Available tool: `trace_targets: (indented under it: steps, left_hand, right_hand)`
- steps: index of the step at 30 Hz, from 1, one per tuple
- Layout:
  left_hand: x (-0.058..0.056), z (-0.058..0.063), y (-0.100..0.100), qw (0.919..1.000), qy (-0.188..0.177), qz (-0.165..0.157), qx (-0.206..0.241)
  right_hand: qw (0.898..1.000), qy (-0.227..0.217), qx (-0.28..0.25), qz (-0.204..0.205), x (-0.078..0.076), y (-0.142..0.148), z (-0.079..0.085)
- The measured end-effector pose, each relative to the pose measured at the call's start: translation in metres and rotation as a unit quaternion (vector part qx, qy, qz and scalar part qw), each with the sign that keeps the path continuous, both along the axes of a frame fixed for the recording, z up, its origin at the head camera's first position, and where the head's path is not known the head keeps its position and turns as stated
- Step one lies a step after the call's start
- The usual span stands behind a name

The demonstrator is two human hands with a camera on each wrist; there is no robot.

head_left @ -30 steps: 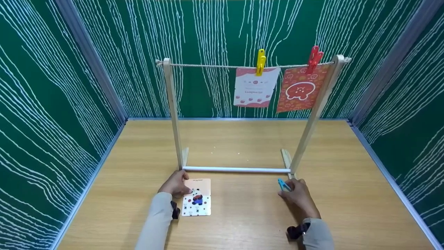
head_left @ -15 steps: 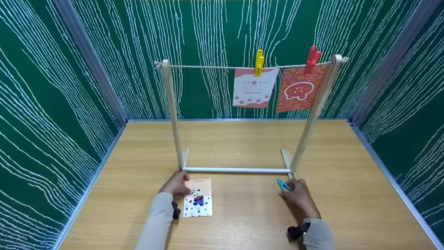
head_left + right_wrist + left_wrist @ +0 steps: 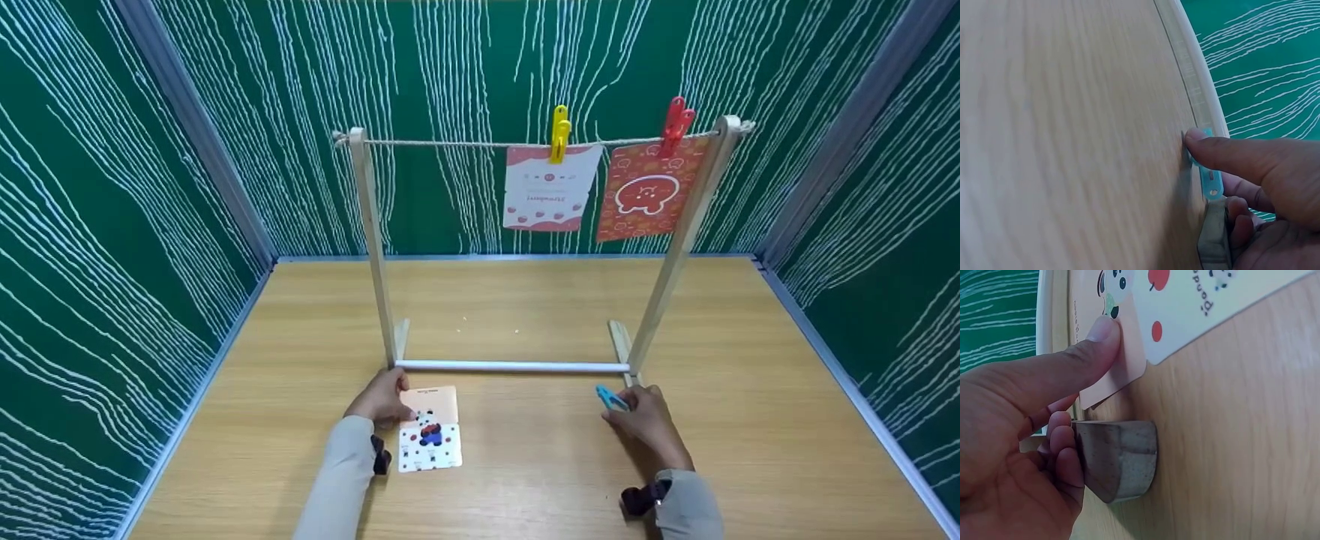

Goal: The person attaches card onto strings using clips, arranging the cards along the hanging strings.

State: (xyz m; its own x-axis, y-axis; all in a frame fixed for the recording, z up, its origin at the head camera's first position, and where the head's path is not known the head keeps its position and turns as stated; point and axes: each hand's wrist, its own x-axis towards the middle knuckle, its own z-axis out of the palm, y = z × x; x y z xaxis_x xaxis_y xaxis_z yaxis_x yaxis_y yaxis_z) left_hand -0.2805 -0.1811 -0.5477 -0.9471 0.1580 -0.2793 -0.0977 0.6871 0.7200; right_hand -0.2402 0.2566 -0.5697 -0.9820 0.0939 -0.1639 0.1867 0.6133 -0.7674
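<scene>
My left hand (image 3: 381, 399) pinches the left edge of a card (image 3: 433, 450) with a panda print, half peach and half white, low over the table. In the left wrist view the thumb lies on the card's printed face, and the other fingers curl beside a wooden foot (image 3: 1123, 464) of the stand. Between the thumb and fingers of my right hand (image 3: 649, 426) is a light-blue clothespin (image 3: 610, 397), close to the stand's right foot. The right wrist view shows that clothespin (image 3: 1211, 181) under the thumb.
A wooden stand (image 3: 375, 262) with a white crossbar (image 3: 510, 367) carries a rope (image 3: 450, 143). From it hang a strawberry card (image 3: 551, 195) by a yellow clothespin (image 3: 559, 135) and a red card (image 3: 646, 196) by a red clothespin (image 3: 677, 127). Green walls (image 3: 465, 67) enclose the table (image 3: 525, 457).
The panda card has shifted slightly to the right and turned a little in my left hand. In my right hand the blue clothespin's tip has edged slightly left; the hand stays in place.
</scene>
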Motion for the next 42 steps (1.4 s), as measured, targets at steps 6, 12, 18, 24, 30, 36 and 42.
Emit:
trace_targets:
  steps: [6,12,18,24,30,36,42]
  left_hand:
    - [0.001,-0.001,0.000,0.9999,0.011,0.002,0.010]
    - [0.001,-0.003,-0.001,0.9996,0.015,0.010,0.020]
    - [0.002,-0.001,0.000,0.9995,0.017,0.012,0.023]
    - [0.004,0.002,0.001,0.9996,0.008,0.021,0.014]
    - [0.003,0.001,0.001,0.9994,-0.006,0.030,0.016]
    - [0.003,0.004,-0.003,0.9984,-0.028,0.038,0.031]
    - [0.001,0.003,-0.008,0.9973,-0.039,0.039,0.049]
  right_hand:
    - [1.000,-0.011,-0.003,-0.001,-0.001,0.000,0.002]
    - [1.000,-0.018,-0.005,-0.004,-0.001,0.000,0.004]
    - [1.000,-0.013,-0.001,0.001,-0.002,0.000,0.004]
    - [1.000,-0.011,0.000,0.016,-0.001,0.001,0.005]
    - [0.999,-0.011,0.001,0.048,0.002,0.003,0.011]
    - [0.997,-0.028,-0.013,0.069,0.001,0.007,0.018]
    - [0.997,-0.043,-0.038,0.056,0.000,0.007,0.021]
